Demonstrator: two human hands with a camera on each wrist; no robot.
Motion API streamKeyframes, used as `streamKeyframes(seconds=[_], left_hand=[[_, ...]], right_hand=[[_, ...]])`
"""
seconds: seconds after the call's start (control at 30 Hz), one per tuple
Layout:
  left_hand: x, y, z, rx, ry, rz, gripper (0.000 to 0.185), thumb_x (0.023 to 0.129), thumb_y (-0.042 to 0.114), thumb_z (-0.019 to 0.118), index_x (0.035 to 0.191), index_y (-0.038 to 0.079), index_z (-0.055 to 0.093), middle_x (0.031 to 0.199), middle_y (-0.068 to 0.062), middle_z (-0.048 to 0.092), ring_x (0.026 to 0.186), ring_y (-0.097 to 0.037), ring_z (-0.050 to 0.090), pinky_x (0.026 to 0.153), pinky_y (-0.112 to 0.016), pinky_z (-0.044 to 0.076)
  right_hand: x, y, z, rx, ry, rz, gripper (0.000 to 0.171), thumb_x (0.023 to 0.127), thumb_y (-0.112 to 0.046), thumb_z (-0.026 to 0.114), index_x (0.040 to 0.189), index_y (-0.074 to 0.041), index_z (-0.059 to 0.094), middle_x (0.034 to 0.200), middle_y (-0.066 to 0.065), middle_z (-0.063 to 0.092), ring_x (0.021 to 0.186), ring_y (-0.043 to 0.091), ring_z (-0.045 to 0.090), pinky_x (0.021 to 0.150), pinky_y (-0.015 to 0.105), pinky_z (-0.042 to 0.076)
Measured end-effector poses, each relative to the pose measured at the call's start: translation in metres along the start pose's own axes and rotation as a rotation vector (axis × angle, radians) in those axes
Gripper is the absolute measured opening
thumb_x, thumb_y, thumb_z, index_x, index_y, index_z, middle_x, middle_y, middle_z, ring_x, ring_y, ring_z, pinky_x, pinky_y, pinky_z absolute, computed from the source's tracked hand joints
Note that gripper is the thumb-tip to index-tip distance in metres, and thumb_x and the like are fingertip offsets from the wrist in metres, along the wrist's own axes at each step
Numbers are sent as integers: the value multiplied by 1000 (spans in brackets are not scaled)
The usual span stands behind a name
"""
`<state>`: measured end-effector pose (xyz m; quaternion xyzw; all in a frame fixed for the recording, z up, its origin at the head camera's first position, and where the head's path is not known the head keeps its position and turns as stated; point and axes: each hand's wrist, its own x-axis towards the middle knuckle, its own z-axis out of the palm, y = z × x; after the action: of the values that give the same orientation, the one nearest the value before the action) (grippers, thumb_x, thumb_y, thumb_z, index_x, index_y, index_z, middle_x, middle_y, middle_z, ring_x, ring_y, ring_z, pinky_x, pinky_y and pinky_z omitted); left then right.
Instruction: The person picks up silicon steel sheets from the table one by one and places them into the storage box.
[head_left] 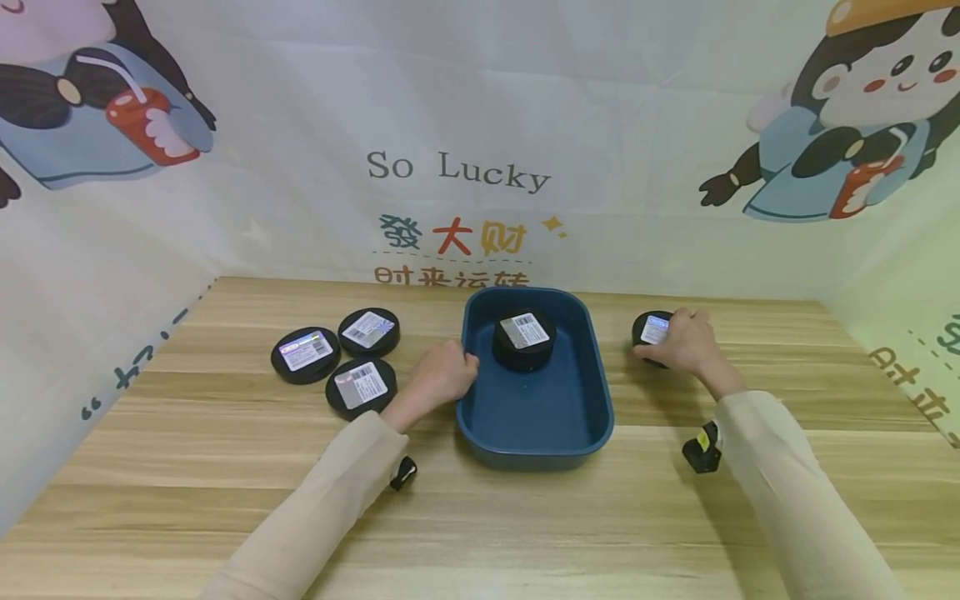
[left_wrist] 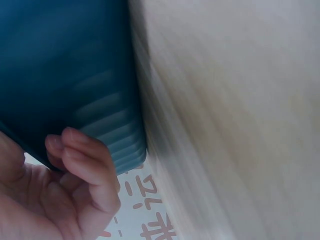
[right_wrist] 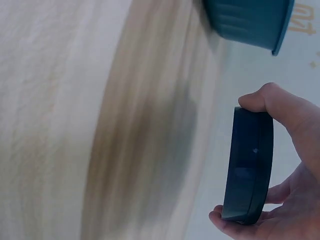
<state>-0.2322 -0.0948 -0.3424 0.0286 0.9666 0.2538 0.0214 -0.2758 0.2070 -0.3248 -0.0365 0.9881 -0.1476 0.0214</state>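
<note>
The right hand grips a round black tin by its rim, thumb on one edge and fingers curled under the other (the right wrist view shows the tin edge-on and clear of the wood). It is near the far edge of the table, to the right of a dark blue tray. The left hand holds the tray's left rim, fingers curled against its ribbed outer wall. Inside the tray, toward its far end, sits another black tin with a white label. Three more labelled tins lie clustered left of the tray, toward the far left corner.
</note>
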Motion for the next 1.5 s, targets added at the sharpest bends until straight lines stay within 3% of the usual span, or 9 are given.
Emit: streamKeyframes(seconds=[0.3,0.7,0.97,1.5], left_hand=[[0,0,1,-6,-1,11,29,85,16,43,57,9,44,60,-8,47,54,-21,48,48,-27,34],[-1,0,0,-19,-11,7,29,86,16,43,58,9,44,60,-8,47,54,-21,47,48,-27,34],[0,1,0,-10,-9,-4,29,86,16,43,58,8,45,62,-9,48,55,-22,48,49,-28,34],[0,0,-1,-7,-16,-2,31,87,16,43,56,9,42,58,-7,44,52,-20,46,46,-26,32]], right_hand=[[-3,-14,-12,-34,56,-89,58,72,-33,66,88,20,47,84,30,49,86,41,42,71,46,39],[-8,-42,-28,13,30,-130,65,71,-32,63,103,20,43,91,29,45,84,36,42,65,43,43],[-8,-64,-36,15,6,-159,69,72,-34,65,109,20,41,95,29,46,88,36,42,69,43,43],[-1,-103,-28,-8,-19,-229,73,71,-38,68,112,17,43,101,27,49,91,33,43,73,42,42]])
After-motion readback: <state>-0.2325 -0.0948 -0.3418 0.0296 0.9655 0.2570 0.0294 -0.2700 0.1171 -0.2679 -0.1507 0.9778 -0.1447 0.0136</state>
